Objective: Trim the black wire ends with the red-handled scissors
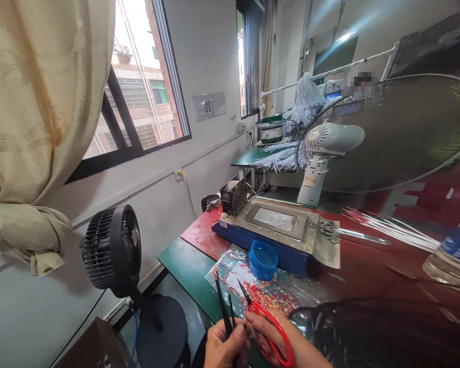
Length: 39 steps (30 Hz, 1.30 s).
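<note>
My left hand (227,345) is closed around black tweezers (221,301), whose two tips point up and stand apart. Just to its right, my right hand (272,335) holds red-handled scissors (273,327) with a dark pointed blade aimed up and left. The fingers of both hands nearly meet. Beyond them, many small red and yellow pieces (270,296) lie scattered on a clear plastic bag (230,260). A round blue container (262,260) stands at the bag's far side.
A blue-sided machine (260,251) with a metal top sits behind the container. Black strands (383,332) fill the lower right. White wires (398,232) and a large bottle (452,255) lie right. Fans stand left (115,250) and beyond the machine (314,163).
</note>
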### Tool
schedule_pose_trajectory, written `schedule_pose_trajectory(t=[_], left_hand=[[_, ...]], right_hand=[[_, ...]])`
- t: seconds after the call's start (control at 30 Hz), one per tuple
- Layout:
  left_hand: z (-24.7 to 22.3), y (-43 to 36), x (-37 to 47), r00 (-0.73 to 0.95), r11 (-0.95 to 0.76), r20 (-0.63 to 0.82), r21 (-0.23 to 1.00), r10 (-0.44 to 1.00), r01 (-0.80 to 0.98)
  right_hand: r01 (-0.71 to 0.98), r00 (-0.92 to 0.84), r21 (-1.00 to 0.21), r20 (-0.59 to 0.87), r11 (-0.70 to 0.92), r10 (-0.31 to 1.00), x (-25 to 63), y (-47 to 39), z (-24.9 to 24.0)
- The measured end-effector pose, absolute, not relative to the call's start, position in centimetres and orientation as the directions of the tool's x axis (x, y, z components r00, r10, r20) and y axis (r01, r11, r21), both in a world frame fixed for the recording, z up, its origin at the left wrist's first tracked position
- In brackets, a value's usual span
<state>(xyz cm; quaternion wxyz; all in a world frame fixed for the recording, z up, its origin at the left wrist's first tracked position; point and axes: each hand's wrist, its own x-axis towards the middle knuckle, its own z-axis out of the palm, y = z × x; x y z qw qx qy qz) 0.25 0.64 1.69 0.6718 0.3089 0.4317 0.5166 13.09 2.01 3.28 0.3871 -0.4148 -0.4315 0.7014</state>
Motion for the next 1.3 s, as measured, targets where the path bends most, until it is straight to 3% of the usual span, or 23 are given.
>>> schedule_pose_trajectory(t=[0.4,0.57,0.8,0.97,1.3], left_hand=[[1.8,0.5,0.5,0.124,0.305,-0.280,0.832,0.952,-0.463],[1.6,0.6,0.5,0.084,0.284,-0.276,0.845,0.957,-0.453],[0.9,0.7,0.4,0.068,0.246,-0.241,0.864,0.968,-0.439],[0.7,0.7,0.6,0.024,0.251,-0.274,0.837,0.961,-0.486],[0.3,0.7,0.6,0.092,0.287,-0.279,0.814,0.956,-0.505]], right_hand=[[-0.253,-0.373,-0.877,-0.301,-0.408,0.878,13.0,1.8,3.6],[-0.232,-0.356,-0.905,-0.261,-0.356,0.897,13.0,1.8,3.8],[-0.021,-0.373,-0.963,-0.243,-0.270,0.895,12.8,2.7,1.7],[-0.002,-0.410,-0.989,-0.133,-0.147,0.902,12.9,3.1,1.0],[-0.041,-0.411,-0.982,-0.151,-0.184,0.899,12.8,3.1,0.8]])
